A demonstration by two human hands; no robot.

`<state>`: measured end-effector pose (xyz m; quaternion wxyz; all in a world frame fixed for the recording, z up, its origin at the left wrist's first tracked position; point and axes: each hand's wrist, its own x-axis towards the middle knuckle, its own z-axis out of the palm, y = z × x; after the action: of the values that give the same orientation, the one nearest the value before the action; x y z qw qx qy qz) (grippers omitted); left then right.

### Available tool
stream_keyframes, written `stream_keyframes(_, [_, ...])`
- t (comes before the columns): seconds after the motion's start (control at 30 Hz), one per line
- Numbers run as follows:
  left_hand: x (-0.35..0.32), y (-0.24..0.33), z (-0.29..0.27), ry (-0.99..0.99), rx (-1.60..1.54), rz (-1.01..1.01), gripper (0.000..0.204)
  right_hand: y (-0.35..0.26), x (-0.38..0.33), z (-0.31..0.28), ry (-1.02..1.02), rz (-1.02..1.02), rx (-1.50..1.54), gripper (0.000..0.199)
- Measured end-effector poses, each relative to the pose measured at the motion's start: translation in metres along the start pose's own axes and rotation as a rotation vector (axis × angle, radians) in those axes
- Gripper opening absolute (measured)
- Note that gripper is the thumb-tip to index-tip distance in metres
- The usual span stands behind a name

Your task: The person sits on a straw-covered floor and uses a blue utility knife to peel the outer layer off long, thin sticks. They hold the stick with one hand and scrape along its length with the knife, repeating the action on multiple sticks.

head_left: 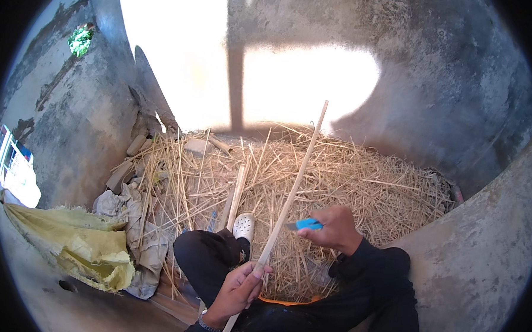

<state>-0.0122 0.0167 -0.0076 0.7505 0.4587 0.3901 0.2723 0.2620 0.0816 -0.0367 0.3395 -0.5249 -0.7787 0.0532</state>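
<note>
A long, pale strip that looks like split bamboo (295, 188) slants up and away from my lap, its far end in front of the sunlit wall. My left hand (240, 290) is closed round its lower part, thumb lying along it. In my right hand (336, 229) is a knife with a bright blue handle (309, 224), gripped in a fist. Its short grey blade points left, close to the strip's right side; whether it touches I cannot tell. The strip's lowest end runs out of view below my left wrist.
Thin shavings (360, 188) cover the floor ahead, with longer pale strips (236, 194) lying by my white clog (244, 226). At the left a yellow sack (90, 247) hangs over a low ledge beside crumpled grey sheeting (147, 244). Concrete walls (430, 84) enclose the space.
</note>
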Motion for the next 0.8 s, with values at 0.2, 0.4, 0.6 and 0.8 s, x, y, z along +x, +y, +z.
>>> stream_keyframes(0.2, [-0.004,0.002,0.016,-0.045,-0.179,-0.01,0.027,0.02,0.012,0.013,0.063,0.117,0.05,0.067])
stream_keyframes(0.4, [-0.001,0.0,0.016,-0.035,-0.118,-0.001,0.026,0.003,0.002,0.012,0.057,0.044,-0.061,0.069])
stream_keyframes(0.6, [-0.002,0.001,0.012,-0.045,-0.176,-0.027,0.029,0.003,-0.001,0.018,0.021,0.059,-0.023,0.066])
stream_keyframes(0.8, [-0.013,-0.009,0.015,-0.102,-0.176,-0.03,0.028,0.073,0.015,0.014,0.091,0.337,-0.1,0.071])
